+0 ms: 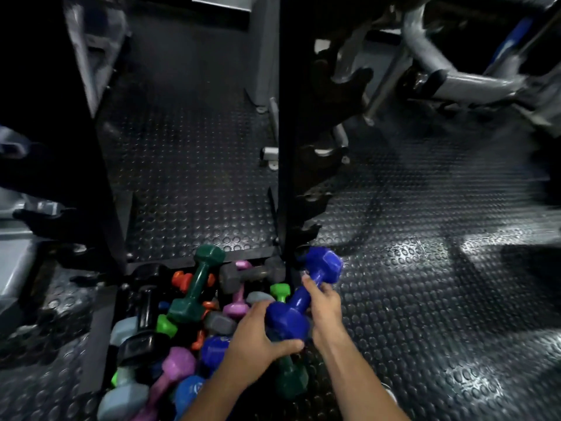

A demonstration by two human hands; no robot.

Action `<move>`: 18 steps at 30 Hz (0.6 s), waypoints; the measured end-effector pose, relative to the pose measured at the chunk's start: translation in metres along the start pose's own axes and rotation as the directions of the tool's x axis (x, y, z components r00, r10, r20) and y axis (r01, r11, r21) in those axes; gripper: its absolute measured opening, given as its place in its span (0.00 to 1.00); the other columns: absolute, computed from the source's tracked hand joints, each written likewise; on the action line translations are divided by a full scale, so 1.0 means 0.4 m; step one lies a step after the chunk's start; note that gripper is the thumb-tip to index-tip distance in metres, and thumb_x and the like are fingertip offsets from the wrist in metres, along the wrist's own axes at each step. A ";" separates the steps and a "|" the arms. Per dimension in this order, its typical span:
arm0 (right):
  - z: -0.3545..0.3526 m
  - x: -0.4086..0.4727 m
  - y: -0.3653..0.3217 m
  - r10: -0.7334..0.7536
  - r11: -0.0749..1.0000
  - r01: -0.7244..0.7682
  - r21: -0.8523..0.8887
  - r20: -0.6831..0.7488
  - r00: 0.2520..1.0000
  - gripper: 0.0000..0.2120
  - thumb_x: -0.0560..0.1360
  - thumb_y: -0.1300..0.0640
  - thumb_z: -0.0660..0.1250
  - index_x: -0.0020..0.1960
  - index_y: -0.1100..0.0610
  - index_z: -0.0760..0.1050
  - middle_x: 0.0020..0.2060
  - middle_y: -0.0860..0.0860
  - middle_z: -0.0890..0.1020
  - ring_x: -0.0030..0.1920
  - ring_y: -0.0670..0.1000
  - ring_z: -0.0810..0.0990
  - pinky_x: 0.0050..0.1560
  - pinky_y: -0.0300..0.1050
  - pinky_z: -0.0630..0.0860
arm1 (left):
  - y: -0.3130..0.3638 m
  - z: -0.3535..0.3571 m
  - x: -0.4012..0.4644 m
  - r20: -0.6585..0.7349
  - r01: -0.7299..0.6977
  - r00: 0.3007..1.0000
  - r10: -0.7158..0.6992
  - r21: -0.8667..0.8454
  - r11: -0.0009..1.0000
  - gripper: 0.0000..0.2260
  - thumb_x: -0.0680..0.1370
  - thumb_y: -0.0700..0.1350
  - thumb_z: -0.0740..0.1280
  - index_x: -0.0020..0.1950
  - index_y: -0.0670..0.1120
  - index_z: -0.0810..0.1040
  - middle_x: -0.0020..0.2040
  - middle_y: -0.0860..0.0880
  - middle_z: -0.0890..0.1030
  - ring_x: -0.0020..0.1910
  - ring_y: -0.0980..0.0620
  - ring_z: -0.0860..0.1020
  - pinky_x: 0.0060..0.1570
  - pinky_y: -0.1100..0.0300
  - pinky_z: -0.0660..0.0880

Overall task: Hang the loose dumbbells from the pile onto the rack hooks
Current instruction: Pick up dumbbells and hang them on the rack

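Figure. Both hands held one glossy blue hex-ended dumbbell (306,296) just above the right edge of the pile of mixed coloured dumbbells (182,329), which lay on the studded black rubber floor (425,268) at the foot of the black upright rack (285,147). The left hand (258,335) cupped the near head of the weight, fingers (288,346) curled under it; the right hand (321,302) wrapped the handle, thumb extended toward the far head. The far head pointed at the lowest of the rack's dark notched hooks (309,230), near them but apart from them. A dark green dumbbell (197,284) leaned against the pile's far edge.

Judged step: carrying the weight to a hook. To seat it well, the handle should probably be brought level and crosswise to the hooks, then lowered so the handle, not a head, drops into the notch; the left hand should release only once the weight bears on the rack. The hooks were dim and partly blurred.
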State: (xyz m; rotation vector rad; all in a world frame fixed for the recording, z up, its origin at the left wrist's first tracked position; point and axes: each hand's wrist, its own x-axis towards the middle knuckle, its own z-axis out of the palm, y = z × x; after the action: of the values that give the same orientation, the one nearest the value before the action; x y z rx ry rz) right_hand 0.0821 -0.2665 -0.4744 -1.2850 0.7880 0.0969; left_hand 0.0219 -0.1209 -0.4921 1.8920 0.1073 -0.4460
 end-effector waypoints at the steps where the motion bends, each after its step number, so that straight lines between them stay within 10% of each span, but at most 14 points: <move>1: -0.018 0.016 -0.032 -0.015 1.000 0.015 -0.016 -0.012 1.000 0.06 0.79 0.61 0.71 0.45 0.58 0.74 0.30 0.52 0.79 0.27 0.48 0.77 0.29 0.39 0.75 | 0.024 -0.011 0.016 0.043 -0.013 0.999 0.017 -0.083 0.996 0.38 0.60 0.68 0.80 0.64 0.56 0.75 0.60 0.57 0.81 0.60 0.56 0.80 0.62 0.56 0.77; 4: -0.071 0.076 -0.136 -0.034 0.996 0.034 -0.081 0.009 0.999 0.07 0.79 0.59 0.71 0.44 0.58 0.76 0.27 0.50 0.77 0.25 0.46 0.76 0.28 0.40 0.74 | 0.125 -0.084 0.088 -0.039 0.003 0.999 -0.016 -0.302 0.953 0.30 0.69 0.66 0.72 0.69 0.57 0.74 0.66 0.54 0.79 0.62 0.58 0.79 0.59 0.61 0.77; 9: -0.087 0.174 -0.284 -0.029 0.987 0.043 -0.158 0.088 0.996 0.06 0.80 0.57 0.70 0.47 0.59 0.77 0.31 0.53 0.76 0.30 0.50 0.74 0.30 0.43 0.76 | 0.324 -0.166 0.227 -0.198 -0.081 0.979 -0.045 -0.582 0.809 0.21 0.83 0.60 0.60 0.77 0.60 0.68 0.78 0.55 0.69 0.75 0.50 0.69 0.76 0.42 0.63; 18: -0.007 0.335 -0.434 -0.105 0.906 0.213 -0.365 0.295 0.950 0.07 0.78 0.55 0.72 0.49 0.58 0.78 0.34 0.52 0.77 0.32 0.50 0.75 0.36 0.43 0.74 | 0.424 -0.125 0.361 -0.203 -0.135 0.979 0.001 -0.644 0.753 0.31 0.75 0.72 0.59 0.76 0.62 0.69 0.73 0.55 0.75 0.73 0.49 0.73 0.72 0.37 0.66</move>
State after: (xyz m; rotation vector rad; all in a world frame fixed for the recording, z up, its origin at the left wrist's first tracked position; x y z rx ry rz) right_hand 0.2638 -0.3711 -0.4093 -1.6725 0.4341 0.3042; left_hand 0.2168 -0.1566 -0.3783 1.2229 0.2842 -0.1358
